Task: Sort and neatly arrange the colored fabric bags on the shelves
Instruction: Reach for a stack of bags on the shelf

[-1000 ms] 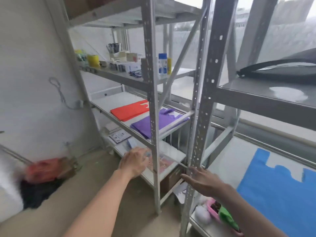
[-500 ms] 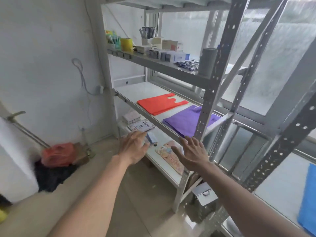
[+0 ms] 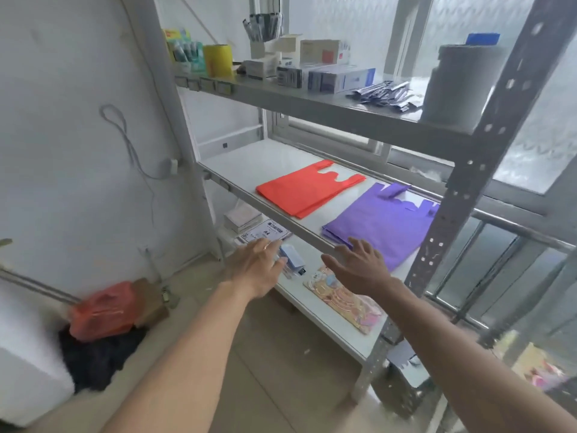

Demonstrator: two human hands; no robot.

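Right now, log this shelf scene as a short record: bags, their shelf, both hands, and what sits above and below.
red bags: flat stack, middle shelf, left of the purple
purple bags: flat stack, same shelf, apart from the red one
left hand: open, empty, in front of the lower shelf
right hand: open, empty, fingertips at the middle shelf's front edge near the purple stack
upper shelf: boxes, yellow roll, grey roll
lower shelf: papers, patterned pouch

We face a grey metal shelving unit (image 3: 368, 120) standing against a frosted window (image 3: 452, 42) that lets in pale daylight. To the left rises a white wall (image 3: 62, 120) (a looped cable (image 3: 125, 135) hangs there), and below us lies a beige floor (image 3: 281, 354).
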